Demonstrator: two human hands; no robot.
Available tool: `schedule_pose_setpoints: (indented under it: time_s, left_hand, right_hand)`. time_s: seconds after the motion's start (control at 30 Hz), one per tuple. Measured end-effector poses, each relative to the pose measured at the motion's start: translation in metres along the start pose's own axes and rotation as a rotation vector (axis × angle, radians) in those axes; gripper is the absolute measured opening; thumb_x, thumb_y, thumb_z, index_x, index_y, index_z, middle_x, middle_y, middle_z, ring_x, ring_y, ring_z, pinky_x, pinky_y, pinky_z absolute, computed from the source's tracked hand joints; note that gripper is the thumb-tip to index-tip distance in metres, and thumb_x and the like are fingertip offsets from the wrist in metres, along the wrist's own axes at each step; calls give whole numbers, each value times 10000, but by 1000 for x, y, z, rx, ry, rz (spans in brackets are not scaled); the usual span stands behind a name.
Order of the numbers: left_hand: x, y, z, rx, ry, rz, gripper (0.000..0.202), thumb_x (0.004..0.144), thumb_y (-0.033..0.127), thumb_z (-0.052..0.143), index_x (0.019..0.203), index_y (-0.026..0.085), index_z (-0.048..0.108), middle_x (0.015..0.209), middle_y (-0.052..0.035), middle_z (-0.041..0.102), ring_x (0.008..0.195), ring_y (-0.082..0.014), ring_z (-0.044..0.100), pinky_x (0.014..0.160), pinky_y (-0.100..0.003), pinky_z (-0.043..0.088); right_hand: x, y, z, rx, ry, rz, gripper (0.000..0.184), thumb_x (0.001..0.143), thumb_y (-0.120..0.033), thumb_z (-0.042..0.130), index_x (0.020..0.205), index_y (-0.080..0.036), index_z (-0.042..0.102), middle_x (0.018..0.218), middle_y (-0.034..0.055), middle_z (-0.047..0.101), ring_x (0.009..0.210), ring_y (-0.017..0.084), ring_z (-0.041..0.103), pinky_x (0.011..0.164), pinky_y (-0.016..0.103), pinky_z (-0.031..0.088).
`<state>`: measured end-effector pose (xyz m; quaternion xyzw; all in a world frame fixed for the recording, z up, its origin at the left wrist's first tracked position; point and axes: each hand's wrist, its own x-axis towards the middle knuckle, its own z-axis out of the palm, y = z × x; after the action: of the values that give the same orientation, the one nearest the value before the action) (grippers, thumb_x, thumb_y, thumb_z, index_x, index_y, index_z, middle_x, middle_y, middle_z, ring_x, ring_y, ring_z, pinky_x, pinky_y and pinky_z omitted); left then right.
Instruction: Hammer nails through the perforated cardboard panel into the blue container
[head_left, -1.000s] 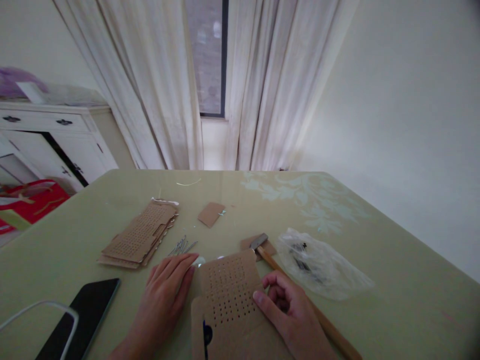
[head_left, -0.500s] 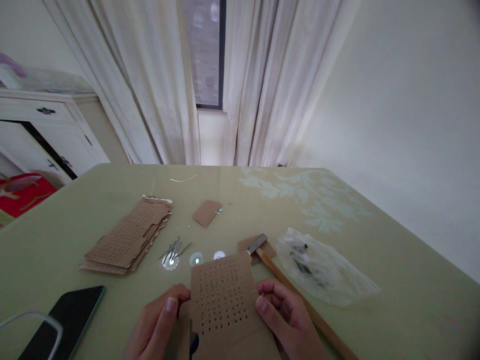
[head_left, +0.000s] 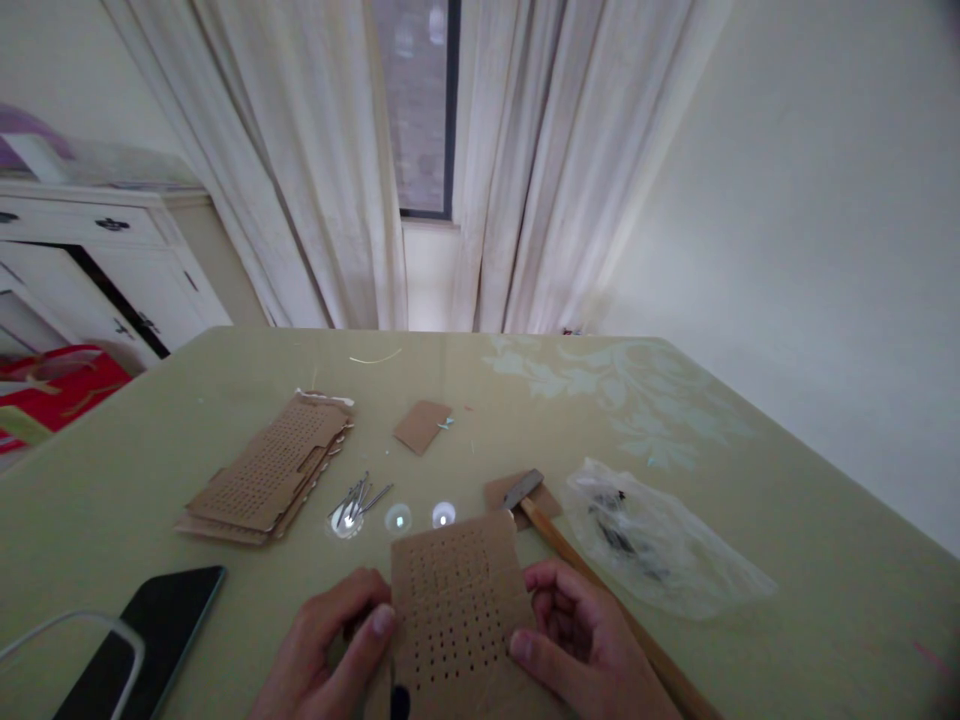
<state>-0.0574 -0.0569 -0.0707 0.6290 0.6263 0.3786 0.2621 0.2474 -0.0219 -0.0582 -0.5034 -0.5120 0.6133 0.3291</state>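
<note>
Between your 2 hands, nearest you: brown rectangular cardboard piece (head_left: 454, 610), rows of small round holes. Your left hand (head_left: 334, 640), half-curled, pinches its left edge; your right hand (head_left: 581, 640), fingers curled, pinches right edge, thumb on top. Visible upper part looks fully punched; lower end out of frame, remainder unclear. Beyond: wooden-handled metal hammer (head_left: 559, 541) lying unheld, thin silver nails (head_left: 358, 500), stack of brown perforated cardboard (head_left: 270, 465), top sheet apparently done.

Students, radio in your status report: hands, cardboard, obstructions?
Right hand pinching perforated cardboard at its right edge. Left hand at its left edge. Hammer close beside right hand, possibly in its way.
</note>
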Motion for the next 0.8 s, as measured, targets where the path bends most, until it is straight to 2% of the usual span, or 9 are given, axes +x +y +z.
schedule_pose_setpoints:
  time_s: [0.1,0.17,0.2,0.3,0.4,0.5,0.63,0.73,0.8]
  left_hand:
    - [23,-10,-9,85,101,17,528,1107,592,433,871,271,778,862,-16,809,850,-234,767,748,-300,626]
    - [36,-26,-12,257,210,71,427,1087,547,489,1098,265,808,1106,-49,837,1076,-285,760,969,-416,610]
    - [40,-34,-13,351,222,104,436,1086,519,483,1245,253,790,1260,-74,819,1195,-318,730,1070,-495,569]
    - [45,-55,-10,562,201,144,512,1109,439,418,1487,222,686,1507,-106,729,1347,-370,661,1149,-628,493]
    - [44,-65,-8,624,185,159,508,1110,440,428,1446,195,720,1461,-114,762,1315,-364,688,1137,-608,514]
    - [42,-66,-11,614,194,188,489,1085,484,465,1275,188,805,1349,-124,816,1246,-362,732,1135,-581,531]
    - [42,-56,-18,574,177,135,446,1059,486,465,1106,232,829,1201,-118,855,1150,-348,772,1106,-536,569]
    - [42,-46,-21,541,170,64,423,1038,459,449,1063,238,809,1119,-119,847,1083,-342,793,1034,-498,613]
    - [43,-41,-22,520,172,22,405,1033,441,442,1053,242,793,1102,-111,834,1034,-329,805,953,-464,640]
  right_hand:
    - [-2,-4,-1,-68,28,-23,641,809,-738,878,1196,-240,763,909,37,659,836,227,623,765,338,515]
    - [-3,-6,-1,-97,25,-32,644,822,-758,854,1199,-242,779,900,39,657,819,223,617,754,335,519]
    - [-3,-7,0,-106,18,-34,651,820,-768,848,1196,-241,787,888,37,652,805,220,612,743,333,519]
    - [-4,-6,3,-96,28,-39,718,774,-794,866,1216,-232,797,873,35,655,788,214,609,724,326,521]
    - [-2,-5,3,-76,105,-66,740,771,-823,848,1201,-223,797,857,30,669,767,207,614,702,314,511]
    - [2,-9,-5,-124,218,-134,626,892,-802,746,1129,-225,792,820,22,662,740,206,630,672,303,509]
    - [11,-16,-25,-397,359,-221,482,1001,-683,662,1158,-239,761,873,53,705,754,242,676,679,338,554]
    - [18,-13,-34,-663,443,-294,384,1000,-560,668,1215,-254,753,1095,116,763,960,318,726,884,452,599]
    - [23,-6,-37,-769,433,-338,353,984,-478,681,1255,-261,745,1242,133,758,1150,365,711,1037,522,564]
